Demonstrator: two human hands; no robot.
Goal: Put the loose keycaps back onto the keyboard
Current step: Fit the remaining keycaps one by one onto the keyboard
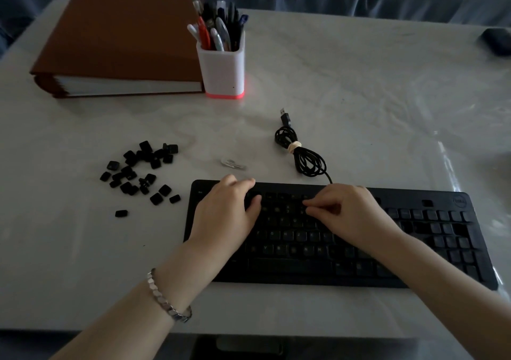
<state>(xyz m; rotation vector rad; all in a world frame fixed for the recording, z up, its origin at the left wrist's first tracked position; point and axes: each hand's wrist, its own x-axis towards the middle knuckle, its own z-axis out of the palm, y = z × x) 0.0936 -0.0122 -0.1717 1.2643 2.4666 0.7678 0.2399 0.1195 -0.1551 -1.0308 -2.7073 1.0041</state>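
At the far left a thick brown binder lies flat on the white, glossy tabletop, its pale page edges turned toward me. Nearer me, the loose keycaps are scattered in a small heap of little black squarish pieces on the tabletop, well to the left of the keyboard. A silver bracelet of flat links circles my left wrist.

My left hand rests on the upper left corner of the keyboard. Its fingers are loosely bent with the tips at the far edge, and the thumb lies out across the keys. It grips nothing that I can see.

Behind it stands a square white pen holder with a pink base, full of pens. A small shiny metal clip lies just beyond the keyboard. A black cable, coiled and tied with a pale band, runs to the keyboard's far edge, its plug pointing away from me.

My right hand is over the upper middle rows, fingertips drawn together and pointing left. In the dim light I cannot tell whether a keycap sits between them.

The keyboard is flat, black and matte. Its long axis runs left to right, the right end angled slightly toward me. Some slots on the right side look bare.
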